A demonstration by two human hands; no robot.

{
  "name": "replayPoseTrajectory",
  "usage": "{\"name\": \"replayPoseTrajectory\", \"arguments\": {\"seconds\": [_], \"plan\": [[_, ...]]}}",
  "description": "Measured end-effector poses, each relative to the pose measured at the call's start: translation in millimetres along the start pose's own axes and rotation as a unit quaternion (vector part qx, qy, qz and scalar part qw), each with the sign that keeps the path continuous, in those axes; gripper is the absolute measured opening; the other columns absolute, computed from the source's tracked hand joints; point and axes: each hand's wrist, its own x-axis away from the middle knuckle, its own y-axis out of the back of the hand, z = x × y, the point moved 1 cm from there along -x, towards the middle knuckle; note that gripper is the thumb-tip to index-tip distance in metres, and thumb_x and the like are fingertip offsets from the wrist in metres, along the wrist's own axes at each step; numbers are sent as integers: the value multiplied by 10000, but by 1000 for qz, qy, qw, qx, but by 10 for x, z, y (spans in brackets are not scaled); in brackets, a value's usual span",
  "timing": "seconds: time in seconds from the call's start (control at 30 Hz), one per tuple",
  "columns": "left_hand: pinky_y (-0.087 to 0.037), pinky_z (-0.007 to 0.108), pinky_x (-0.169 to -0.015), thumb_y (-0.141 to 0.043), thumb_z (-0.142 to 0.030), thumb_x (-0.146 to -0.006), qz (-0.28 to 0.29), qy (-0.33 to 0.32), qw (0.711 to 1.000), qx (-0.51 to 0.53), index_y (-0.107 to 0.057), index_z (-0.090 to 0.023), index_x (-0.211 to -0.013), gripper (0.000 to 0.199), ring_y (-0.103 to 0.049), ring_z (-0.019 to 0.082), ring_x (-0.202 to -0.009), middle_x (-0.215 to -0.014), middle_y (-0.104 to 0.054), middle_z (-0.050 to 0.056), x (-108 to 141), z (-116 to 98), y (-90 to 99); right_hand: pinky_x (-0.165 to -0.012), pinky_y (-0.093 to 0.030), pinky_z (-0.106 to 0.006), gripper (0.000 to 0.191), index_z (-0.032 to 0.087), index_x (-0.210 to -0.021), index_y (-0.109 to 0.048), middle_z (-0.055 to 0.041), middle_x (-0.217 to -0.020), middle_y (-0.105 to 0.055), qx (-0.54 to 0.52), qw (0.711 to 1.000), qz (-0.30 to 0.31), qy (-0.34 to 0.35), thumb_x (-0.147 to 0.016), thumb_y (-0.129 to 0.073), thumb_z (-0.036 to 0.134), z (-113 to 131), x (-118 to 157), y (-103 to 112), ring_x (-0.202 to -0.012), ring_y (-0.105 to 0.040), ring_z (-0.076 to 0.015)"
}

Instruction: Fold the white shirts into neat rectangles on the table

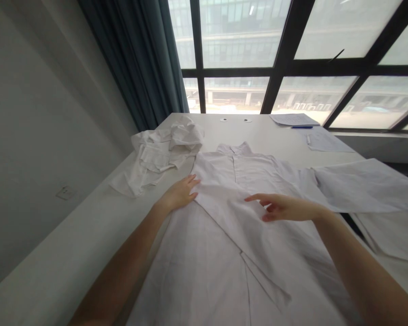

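A long white coat-like garment lies spread on the table, its collar at the far end. One sleeve is folded diagonally across the front, its cuff end near the lower middle. The other sleeve stretches out to the right. My left hand rests on the garment's left edge near the shoulder fold, fingers spread. Over the folded sleeve, my right hand hovers or lightly touches, index finger extended and the others loosely bent. Nothing shows in its fingers.
A crumpled white cloth lies at the table's left side. Papers and a blue pen lie at the far right. Two round cable-hole covers sit near the back edge. A wall stands left, windows behind.
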Motion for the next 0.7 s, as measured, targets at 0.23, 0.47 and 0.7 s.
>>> {"name": "replayPoseTrajectory", "arguments": {"seconds": [0.23,0.47,0.7], "plan": [[-229,406,-1152,-443,-418,-956,50,27,998,-1,-338,-169,-1481,591,-201,264,-1462,-1581,-203,169,-6,-27,-119,-938,-411,-347,428,287,-1257,-633,-50,-1257,-627,23,994,61,86,-858,-603,440,208,222,80,-1145,-552,-253],[-217,384,-1155,-473,-434,-942,56,20,998,16,-339,-168,-1479,614,-186,253,-1467,-1582,-206,164,-14,17,-116,-847,-476,-343,520,357,-1336,-567,-41,-1372,-558,26,999,20,-3,-835,-615,487,-31,508,-91,-1145,-563,-281],[-209,351,-1160,-582,-492,-863,46,-28,996,71,-326,-196,-1473,724,-186,228,-1468,-1584,-227,132,-15,225,-143,-1007,-425,-455,563,351,-1371,-538,-55,-1403,-540,-10,997,-61,-48,-838,-612,517,-308,852,-372,-1222,-527,-311]]}}
